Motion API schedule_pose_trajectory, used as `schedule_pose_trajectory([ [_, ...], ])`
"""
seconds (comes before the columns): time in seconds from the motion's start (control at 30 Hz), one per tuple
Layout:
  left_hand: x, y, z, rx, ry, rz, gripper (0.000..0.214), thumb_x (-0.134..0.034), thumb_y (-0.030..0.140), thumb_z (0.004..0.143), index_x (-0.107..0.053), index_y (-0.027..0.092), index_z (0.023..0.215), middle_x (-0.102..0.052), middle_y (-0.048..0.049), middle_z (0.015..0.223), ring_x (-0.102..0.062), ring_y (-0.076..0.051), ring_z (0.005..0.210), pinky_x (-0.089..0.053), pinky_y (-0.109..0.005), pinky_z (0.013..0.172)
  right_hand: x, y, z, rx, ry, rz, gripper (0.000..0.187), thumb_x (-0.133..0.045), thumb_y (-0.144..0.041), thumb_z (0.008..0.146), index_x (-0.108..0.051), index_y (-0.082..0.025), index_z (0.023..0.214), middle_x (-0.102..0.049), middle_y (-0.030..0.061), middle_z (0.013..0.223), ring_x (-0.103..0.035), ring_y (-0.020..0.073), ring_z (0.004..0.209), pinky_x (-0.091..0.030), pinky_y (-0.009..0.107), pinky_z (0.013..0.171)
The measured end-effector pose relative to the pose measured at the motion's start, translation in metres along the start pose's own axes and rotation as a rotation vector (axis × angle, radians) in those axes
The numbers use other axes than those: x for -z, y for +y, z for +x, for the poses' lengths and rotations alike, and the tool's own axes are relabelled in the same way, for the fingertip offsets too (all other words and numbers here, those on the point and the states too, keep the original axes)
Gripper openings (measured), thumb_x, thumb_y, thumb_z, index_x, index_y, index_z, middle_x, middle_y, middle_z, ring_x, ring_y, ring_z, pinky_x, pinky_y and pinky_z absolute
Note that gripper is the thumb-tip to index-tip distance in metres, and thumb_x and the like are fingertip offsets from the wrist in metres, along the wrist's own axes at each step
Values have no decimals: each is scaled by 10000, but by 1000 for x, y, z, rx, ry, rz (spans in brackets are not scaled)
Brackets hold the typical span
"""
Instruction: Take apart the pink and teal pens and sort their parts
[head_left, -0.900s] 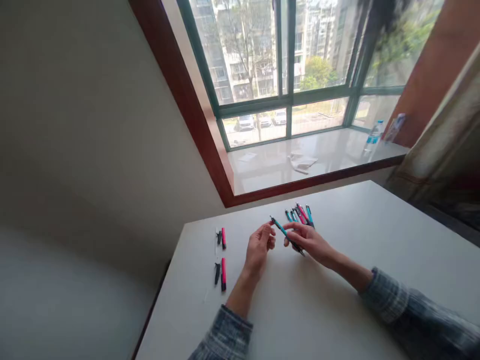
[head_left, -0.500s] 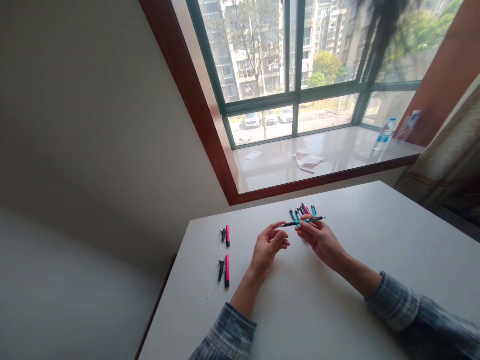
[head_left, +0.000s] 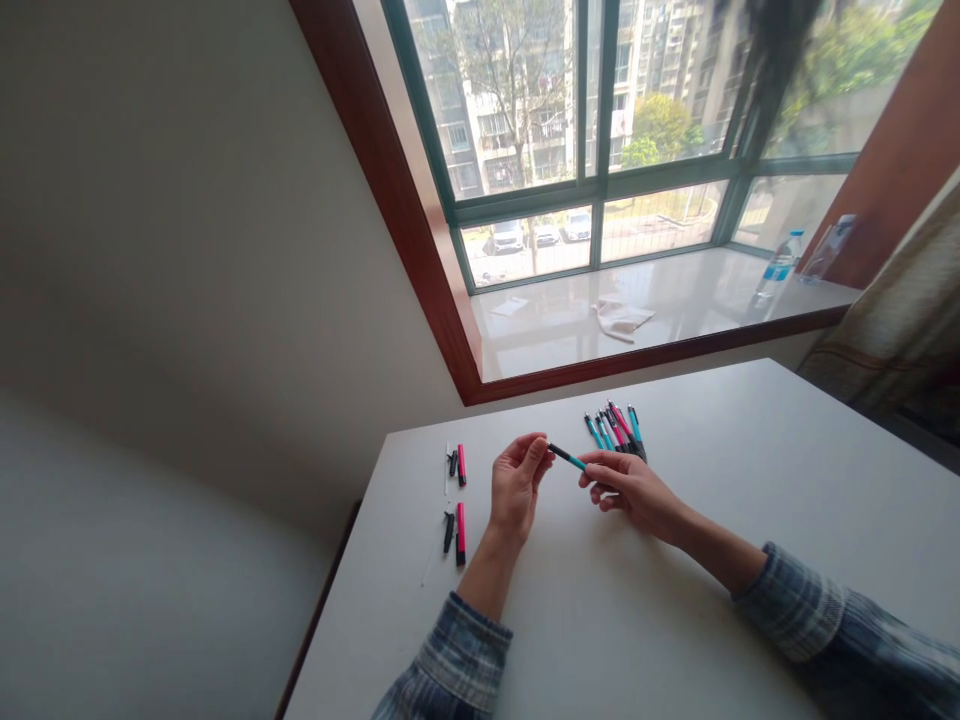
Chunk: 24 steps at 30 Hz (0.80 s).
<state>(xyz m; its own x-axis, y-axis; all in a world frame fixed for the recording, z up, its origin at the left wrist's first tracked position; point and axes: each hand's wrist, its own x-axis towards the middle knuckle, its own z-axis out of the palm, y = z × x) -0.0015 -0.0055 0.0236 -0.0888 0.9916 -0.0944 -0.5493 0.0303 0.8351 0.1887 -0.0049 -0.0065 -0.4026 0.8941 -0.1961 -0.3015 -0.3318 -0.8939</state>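
Observation:
A black and teal pen (head_left: 568,457) is held above the white table, slanting down to the right. My left hand (head_left: 516,490) pinches its black end between thumb and fingertips. Around the teal end, the thumb and fingers of my right hand (head_left: 630,488) are closed, hiding that end. Just beyond my right hand lies a group of several teal, pink and black pens (head_left: 615,428). Left of my left hand are two taken-apart pens: pink and black barrels (head_left: 460,532), black clip pieces (head_left: 448,532) and thin pale refills (head_left: 430,562).
The white table (head_left: 600,640) meets the wall and a window sill (head_left: 540,340) at the back. On the sill are a crumpled cloth (head_left: 621,320), a flat white piece (head_left: 510,306) and two clear bottles (head_left: 778,264). A curtain (head_left: 885,290) hangs at right.
The pen has turned, and its black end now meets my left fingers, which have closed on it. My right hand has lowered slightly, uncovering more of the grouped pens. The view shifted slightly.

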Motion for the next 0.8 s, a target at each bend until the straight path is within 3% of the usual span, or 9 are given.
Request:
schedule_pose_trajectory([
  [0.17, -1, 2, -2, 38, -141, 86, 500, -860, 413, 789, -762, 148, 1200, -600, 10, 716, -535, -75, 684, -478, -224, 735, 1, 5, 1, -31, -223, -4, 429, -738, -527, 898, -751, -149, 1099, -518, -17, 703, -417, 70, 530, -267, 227, 491],
  [0.27, -3, 4, -4, 63, -219, 51, 571, -814, 480, 824, -715, 183, 1302, -576, 3, 763, -501, -93, 698, -457, -241, 681, 2, 6, 1, -50, -287, 22, 418, -700, -521, 932, -754, -139, 1092, -448, -31, 691, -349, 64, 528, -211, 235, 496],
  [0.47, -3, 3, -5, 87, -270, 42, 527, -803, 501, 829, -745, 175, 1239, -598, -33, 893, -482, -99, 715, -436, -250, 638, 1, 5, -1, -118, -376, 111, 389, -687, -497, 949, -734, -138, 1090, -353, -52, 693, -241, 63, 545, -149, 236, 509],
  [0.63, 1, 0, -2, 22, -231, 119, 421, -797, 533, 817, -789, 162, 1017, -590, -14, 749, -502, -113, 693, -444, -274, 687, -4, 11, 1, -6, -299, -6, 422, -662, -580, 938, -716, -170, 1018, -411, -44, 685, -311, 76, 541, -210, 241, 517],
  [0.8, -3, 3, -3, -52, -129, 183, 370, -862, 481, 754, -805, 152, 915, -643, -25, 820, -478, -90, 665, -422, -259, 674, -6, 10, 1, 143, -181, -224, 453, -683, -617, 903, -728, -172, 970, -470, -25, 687, -372, 100, 570, -265, 255, 544],
])
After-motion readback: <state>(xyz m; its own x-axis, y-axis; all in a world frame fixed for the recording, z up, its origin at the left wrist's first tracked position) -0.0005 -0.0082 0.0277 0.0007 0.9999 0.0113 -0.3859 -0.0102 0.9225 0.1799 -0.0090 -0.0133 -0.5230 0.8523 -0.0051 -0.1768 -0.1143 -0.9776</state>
